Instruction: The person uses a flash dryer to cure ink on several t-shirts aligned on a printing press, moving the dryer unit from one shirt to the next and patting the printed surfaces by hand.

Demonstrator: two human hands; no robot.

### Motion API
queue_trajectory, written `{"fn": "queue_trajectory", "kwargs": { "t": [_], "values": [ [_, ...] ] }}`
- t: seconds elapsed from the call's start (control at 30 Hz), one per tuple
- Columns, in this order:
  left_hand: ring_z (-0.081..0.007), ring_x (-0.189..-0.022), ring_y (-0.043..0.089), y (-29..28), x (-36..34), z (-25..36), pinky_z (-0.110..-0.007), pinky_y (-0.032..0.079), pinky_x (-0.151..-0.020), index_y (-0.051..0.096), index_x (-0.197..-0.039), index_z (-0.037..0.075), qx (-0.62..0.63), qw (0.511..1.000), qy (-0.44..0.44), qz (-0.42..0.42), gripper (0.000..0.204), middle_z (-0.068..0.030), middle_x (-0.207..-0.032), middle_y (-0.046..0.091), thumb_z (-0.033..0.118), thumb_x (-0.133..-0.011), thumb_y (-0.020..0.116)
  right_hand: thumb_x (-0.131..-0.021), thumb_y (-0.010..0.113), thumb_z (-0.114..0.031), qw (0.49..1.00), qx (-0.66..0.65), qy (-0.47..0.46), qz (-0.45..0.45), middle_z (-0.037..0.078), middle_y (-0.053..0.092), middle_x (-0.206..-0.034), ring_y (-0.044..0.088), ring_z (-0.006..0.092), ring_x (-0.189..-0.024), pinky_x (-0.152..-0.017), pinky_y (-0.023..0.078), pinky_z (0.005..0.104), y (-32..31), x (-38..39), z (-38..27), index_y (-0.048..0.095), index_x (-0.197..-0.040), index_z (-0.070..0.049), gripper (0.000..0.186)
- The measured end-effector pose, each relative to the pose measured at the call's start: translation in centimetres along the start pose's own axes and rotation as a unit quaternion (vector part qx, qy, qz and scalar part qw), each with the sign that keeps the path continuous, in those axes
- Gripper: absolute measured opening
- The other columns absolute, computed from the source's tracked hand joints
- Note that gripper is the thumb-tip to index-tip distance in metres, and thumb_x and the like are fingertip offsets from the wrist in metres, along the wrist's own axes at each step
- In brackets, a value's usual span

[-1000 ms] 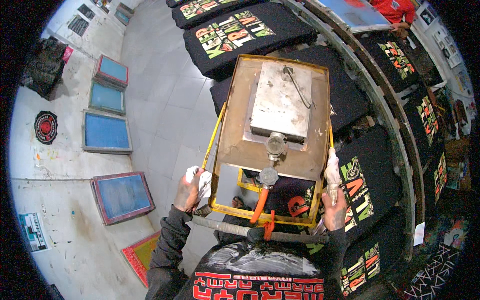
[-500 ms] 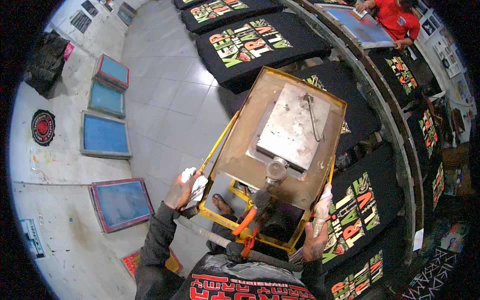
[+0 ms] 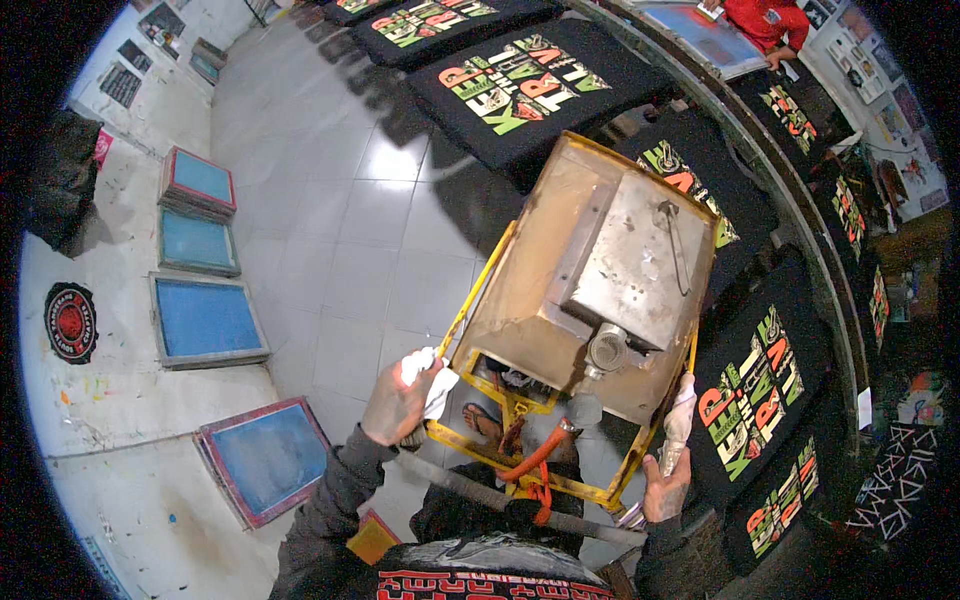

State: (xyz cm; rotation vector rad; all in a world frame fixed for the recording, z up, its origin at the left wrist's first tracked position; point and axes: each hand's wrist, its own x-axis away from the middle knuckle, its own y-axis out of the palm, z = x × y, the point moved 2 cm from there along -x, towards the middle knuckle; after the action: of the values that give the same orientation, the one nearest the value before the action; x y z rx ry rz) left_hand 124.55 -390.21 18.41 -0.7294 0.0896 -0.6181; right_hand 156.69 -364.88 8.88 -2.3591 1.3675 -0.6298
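Note:
In front of me is a heater (image 3: 520, 290) with a wide metal hood on a yellow frame, a metal box on its top and a round vent. My left hand (image 3: 398, 402) is closed around the frame's left bar, with a white cloth (image 3: 438, 395) between hand and bar. My right hand (image 3: 666, 490) grips the right bar, near its pale wrapping (image 3: 678, 420). An orange hose (image 3: 535, 455) hangs at the near end of the frame. Beside and beyond the hood, printed black T-shirts (image 3: 470, 145) lie on a row of boards; the hood partly hides one.
Framed blue screens (image 3: 205, 318) lean against the white wall on the left. A long rail (image 3: 790, 215) curves past the shirts on the right. Across it, a co-worker in red (image 3: 765, 25) stands at another screen (image 3: 690, 35). My sandalled foot (image 3: 483, 422) shows below the frame.
The heater and both my hands have shifted right in the picture, and the hood shows more of its left side. More of the shirt behind it shows. The wall screens appear farther left.

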Motion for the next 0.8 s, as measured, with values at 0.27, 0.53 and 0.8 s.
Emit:
{"fn": "queue_trajectory", "kwargs": {
  "t": [0.27,0.53,0.8],
  "values": [
    [-0.0043,-0.064,0.048,-3.8,4.1,-0.8,-0.023,0.040,-0.055,0.059,-0.107,0.002,0.162,0.968,-0.186,0.054,0.023,0.0029,-0.078,0.056,0.024,-0.101,0.055,-0.080,0.072,-0.011,0.997,-0.005,-0.033,-0.064,0.021,0.064,-0.108,0.062,0.0337,-0.097,-0.087,0.048,0.0415,2.7,-1.3,-2.7,0.054,-0.119,0.003,0.045],
    [-0.0085,-0.078,0.057,-6.6,1.2,-3.3,-0.025,0.045,-0.071,0.067,-0.109,0.004,0.248,0.926,-0.272,0.086,0.037,-0.0002,-0.088,0.064,0.037,-0.094,0.061,-0.087,0.064,-0.011,0.989,0.065,-0.097,-0.095,0.007,0.057,-0.082,0.053,0.0173,-0.076,-0.073,0.045,0.0314,5.2,-5.3,-9.2,0.055,-0.101,0.001,0.020],
    [-0.0096,-0.083,0.056,-7.4,-4.3,-1.4,-0.028,0.045,-0.075,0.067,-0.108,0.004,0.182,0.966,-0.170,0.073,0.039,-0.0038,-0.085,0.064,0.040,-0.097,0.054,-0.084,0.068,-0.015,0.989,0.040,-0.085,-0.114,0.016,0.062,-0.090,0.059,0.0297,-0.084,-0.080,0.046,0.0404,6.5,-10.7,-11.2,0.057,-0.108,0.000,0.030]
  ]
}}
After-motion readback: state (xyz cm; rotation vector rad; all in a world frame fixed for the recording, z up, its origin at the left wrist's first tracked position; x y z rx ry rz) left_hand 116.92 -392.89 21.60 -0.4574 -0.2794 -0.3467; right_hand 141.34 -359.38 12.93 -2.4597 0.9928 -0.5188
